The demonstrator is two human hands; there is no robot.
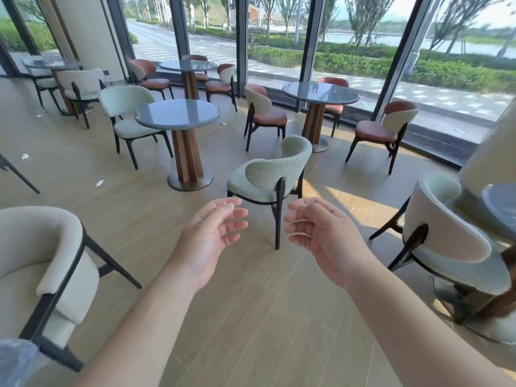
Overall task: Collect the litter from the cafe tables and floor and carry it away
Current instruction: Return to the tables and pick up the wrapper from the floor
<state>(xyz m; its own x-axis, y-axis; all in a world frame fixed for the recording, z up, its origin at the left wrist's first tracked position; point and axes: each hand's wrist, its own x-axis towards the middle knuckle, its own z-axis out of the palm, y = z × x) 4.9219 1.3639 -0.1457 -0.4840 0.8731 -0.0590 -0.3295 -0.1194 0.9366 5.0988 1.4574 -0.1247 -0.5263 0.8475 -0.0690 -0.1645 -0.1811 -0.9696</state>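
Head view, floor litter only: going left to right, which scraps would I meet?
Crumpled white scrap by the left edge → small scrap near the far cream chair → white scrap left of the nearest round table's base → tiny scrap beyond that table's right edge. Both hands hold nothing.

I see pale tan floor planks (251, 317) with faint wood grain. The nearest chair (268, 174) is speckled sage green on black legs. The round table (178, 114) has a glossy grey-blue top on a reddish-brown wooden post. A window chair (382, 129) has a rust-orange seat. Small white scraps (99, 183) dot the floor. The armchair (42, 247) is cream with black framing.
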